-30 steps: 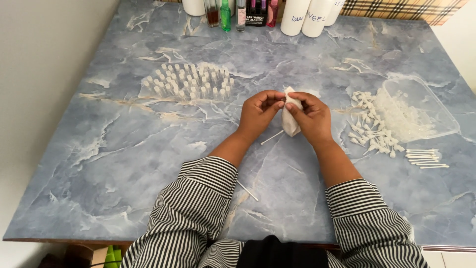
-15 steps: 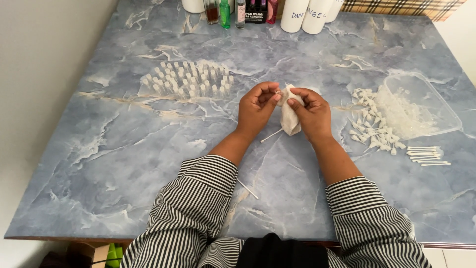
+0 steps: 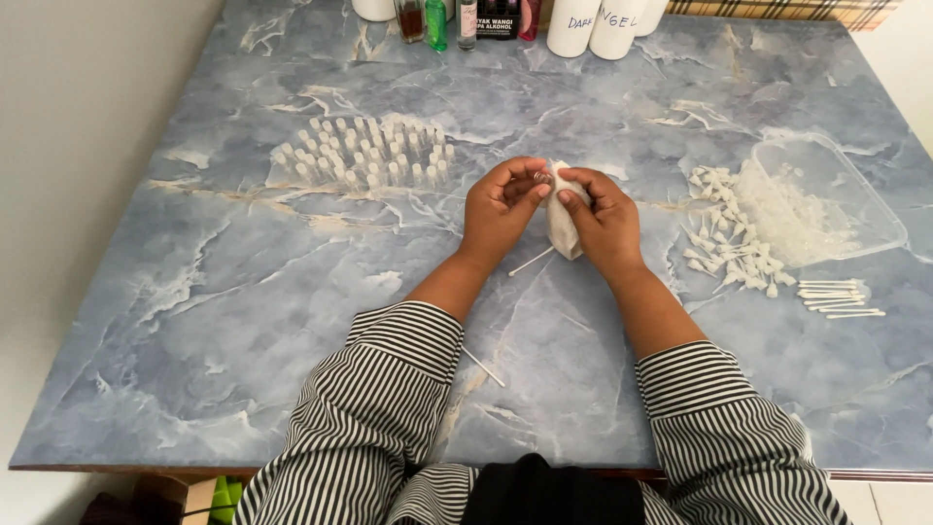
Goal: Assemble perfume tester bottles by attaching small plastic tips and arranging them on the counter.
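Observation:
My left hand (image 3: 501,209) and my right hand (image 3: 603,219) meet over the middle of a blue marbled table (image 3: 194,292). Between them hangs a small white cloth pouch (image 3: 562,226), gripped by my right hand, with my left fingertips pinching at its top edge. A thin white stick (image 3: 530,262) lies on the table just below my left hand. Whether my left fingers also pinch a small item is hidden.
A cluster of small upright white vials (image 3: 364,154) stands at the left back. A clear plastic tray (image 3: 826,199) with several small white pieces (image 3: 724,238) spilling out lies at the right, cotton swabs (image 3: 836,297) beside it. Bottles (image 3: 466,17) line the far edge. Another stick (image 3: 483,367) lies near my left sleeve.
Both hands have stayed together at the pouch; my left fingers have shifted slightly at its top. Nothing else has moved.

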